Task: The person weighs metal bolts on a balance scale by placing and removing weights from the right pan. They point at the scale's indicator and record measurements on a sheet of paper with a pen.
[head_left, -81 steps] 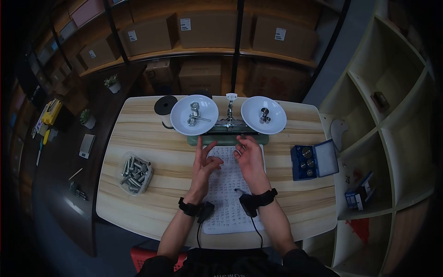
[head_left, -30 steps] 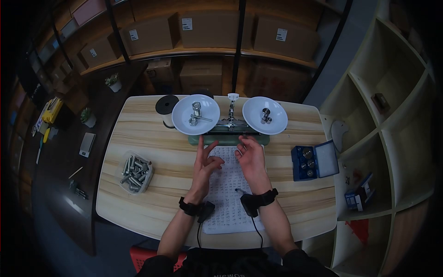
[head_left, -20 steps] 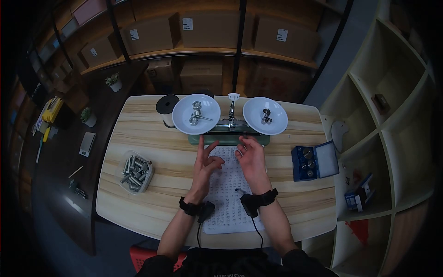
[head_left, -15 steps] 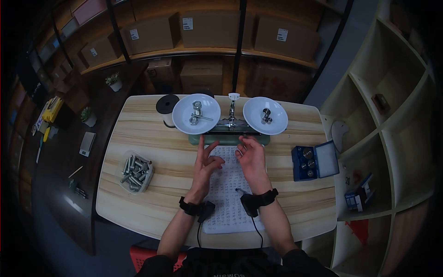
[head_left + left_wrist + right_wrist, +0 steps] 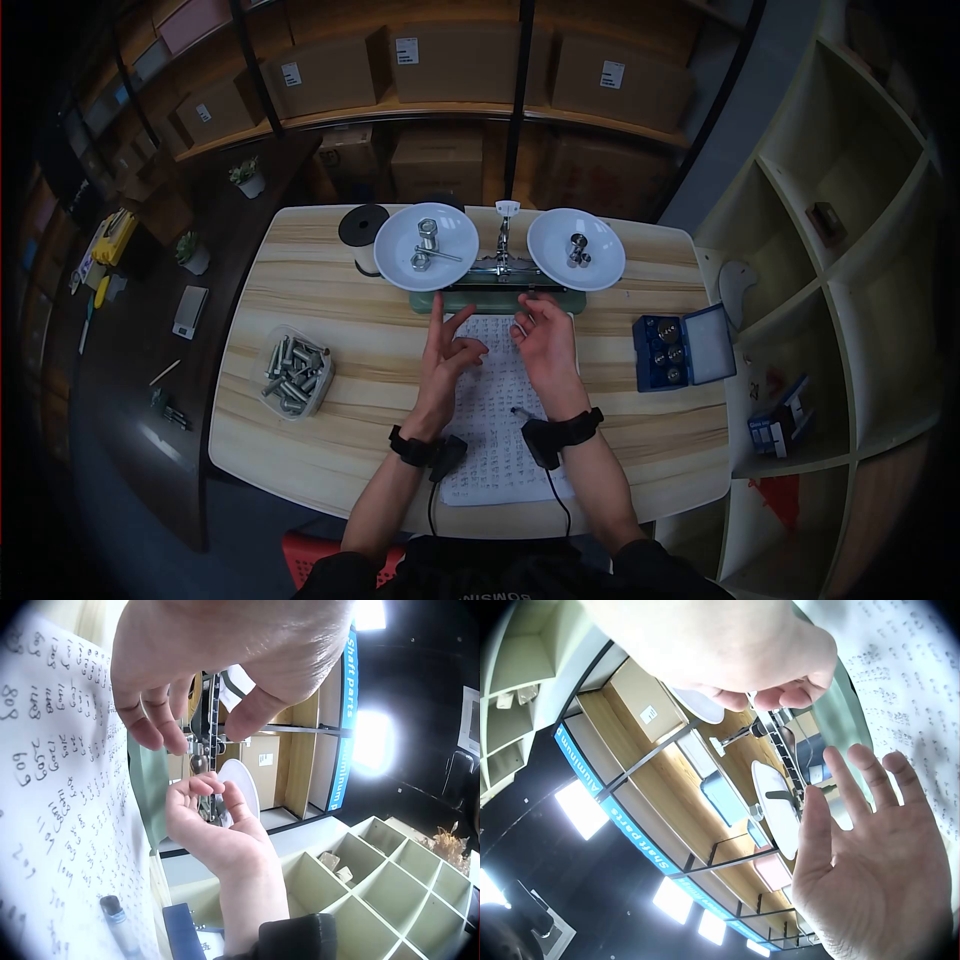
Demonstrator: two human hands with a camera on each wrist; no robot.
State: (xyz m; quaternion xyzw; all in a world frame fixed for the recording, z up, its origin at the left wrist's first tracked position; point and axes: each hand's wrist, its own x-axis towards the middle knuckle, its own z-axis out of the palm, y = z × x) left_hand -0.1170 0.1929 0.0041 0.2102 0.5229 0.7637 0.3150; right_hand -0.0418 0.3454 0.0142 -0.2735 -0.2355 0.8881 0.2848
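Note:
A balance with a green base (image 5: 460, 301) stands in the middle of the table. Its left pan (image 5: 395, 262) bears a bolt (image 5: 427, 232), a nut (image 5: 419, 262) and a thin screw; its right pan (image 5: 596, 228) bears several metal weights (image 5: 578, 250). My left hand (image 5: 440, 360), holding nothing, is just before the base, thumb apart from the fingers. My right hand (image 5: 547, 350) has its fingers bent at the balance's graduated beam (image 5: 785, 750), thumb and fingertips on either side of it. I cannot tell whether they pinch a slider there. A handwritten sheet (image 5: 485, 460) lies beneath both hands.
At left is a clear tub (image 5: 322, 400) of bolts, and at right an open blue weight box (image 5: 708, 350). A black-ended spool (image 5: 362, 228) stands behind the left pan. A pen (image 5: 120, 922) lies on the sheet. Pale cubby shelves (image 5: 790, 230) border the table's right.
My hands have held their poses throughout, and the loads on both pans are the same. Only a slight shift of the head view shows.

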